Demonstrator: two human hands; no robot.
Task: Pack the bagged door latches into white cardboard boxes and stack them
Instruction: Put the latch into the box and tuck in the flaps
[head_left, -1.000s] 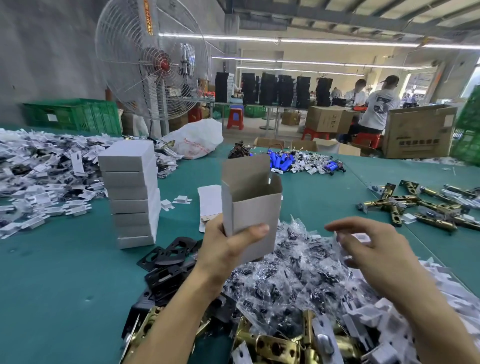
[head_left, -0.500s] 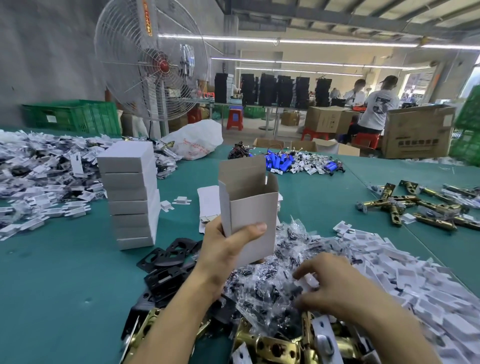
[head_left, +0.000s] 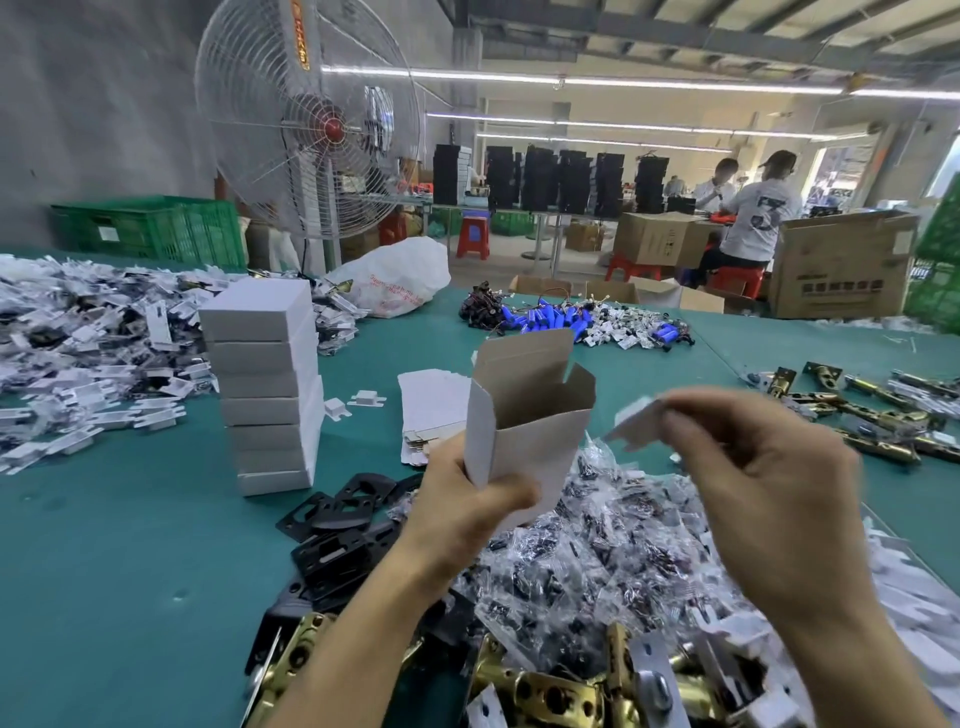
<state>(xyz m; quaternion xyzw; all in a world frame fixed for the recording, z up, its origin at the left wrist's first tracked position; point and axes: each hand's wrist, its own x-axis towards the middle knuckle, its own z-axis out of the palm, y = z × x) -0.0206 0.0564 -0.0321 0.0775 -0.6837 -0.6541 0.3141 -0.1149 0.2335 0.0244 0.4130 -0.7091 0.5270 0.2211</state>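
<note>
Left hand (head_left: 467, 514) grips an upright, open-topped white box (head_left: 524, 431); right hand (head_left: 769, 499), just to its right, pinches a blurred white card piece (head_left: 636, 423) above a pile of small bags (head_left: 597, 561).

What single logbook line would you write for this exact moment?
left hand: holds open white box upright | right hand: pinches blurred white card piece right of box | stack of closed boxes: at left
</note>
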